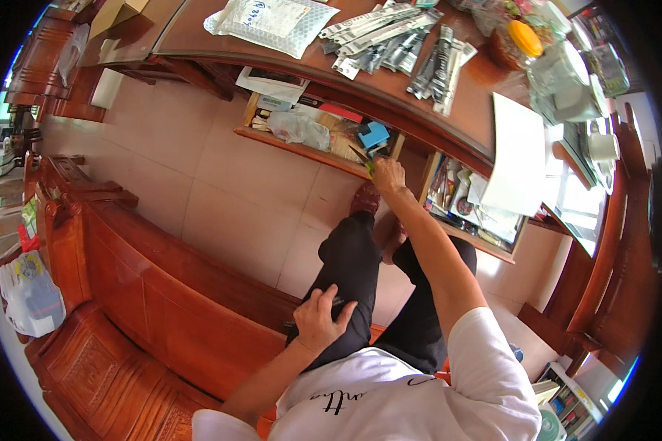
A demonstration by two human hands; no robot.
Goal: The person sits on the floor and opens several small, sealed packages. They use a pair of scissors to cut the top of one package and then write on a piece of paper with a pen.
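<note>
My right hand is closed around a pair of scissors with green on the handle, their blades pointing up and left over the front edge of an open wooden drawer. In that drawer lie a blue plastic item, a clear plastic bag and a red strip. My left hand rests on my left thigh, fingers spread; a small dark thing shows by its fingers, and whether the hand holds it I cannot tell. A second open drawer, full of small items, stands to the right of my forearm.
On the wooden table lie a bubble mailer bearing writing, several long slim packets, a white sheet overhanging the edge, and jars, one with a yellow lid. A carved wooden bench stands at left, a plastic bag beyond it.
</note>
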